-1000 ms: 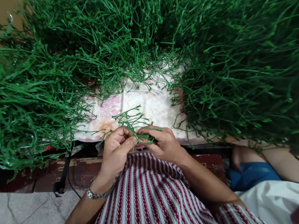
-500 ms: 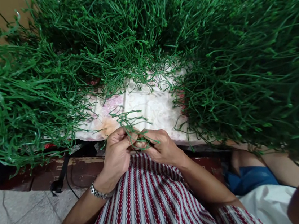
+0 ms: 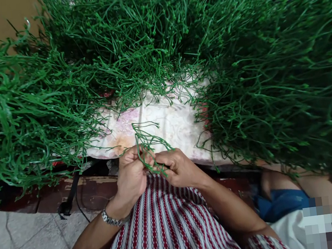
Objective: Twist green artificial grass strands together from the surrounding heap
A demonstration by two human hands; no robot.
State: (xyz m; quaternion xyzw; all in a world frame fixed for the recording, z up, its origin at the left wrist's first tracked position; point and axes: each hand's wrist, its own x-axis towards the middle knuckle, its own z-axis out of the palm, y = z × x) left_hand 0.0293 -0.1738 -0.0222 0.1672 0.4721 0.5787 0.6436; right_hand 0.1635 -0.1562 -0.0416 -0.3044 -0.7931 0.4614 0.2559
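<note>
My left hand (image 3: 131, 176), with a metal watch on its wrist, is closed in a pinch on a green branching plastic-looking stem (image 3: 151, 137). My right hand (image 3: 181, 168) meets it fingertip to fingertip, its thumb and forefinger pinched on the same stem's lower part. Thin branches of the stem fan up and to the right above my fingers, and some hang between the hands. The exact grip point is partly hidden by the fingers. Both hands are just over the near edge of a white flowered table cover (image 3: 173, 123), in front of my striped garment.
Tangled heaps of similar green stems surround the work spot: a left heap (image 3: 22, 110), a back heap (image 3: 142, 26) and a right heap (image 3: 278, 78). Another person's leg in blue shorts (image 3: 287, 200) is at lower right, partly pixelated. A black strap (image 3: 70, 195) hangs below the table edge.
The stem between my hands has turned, so its branches now stand higher and spread more openly. My right hand has shifted slightly downward. The whole view has moved a little.
</note>
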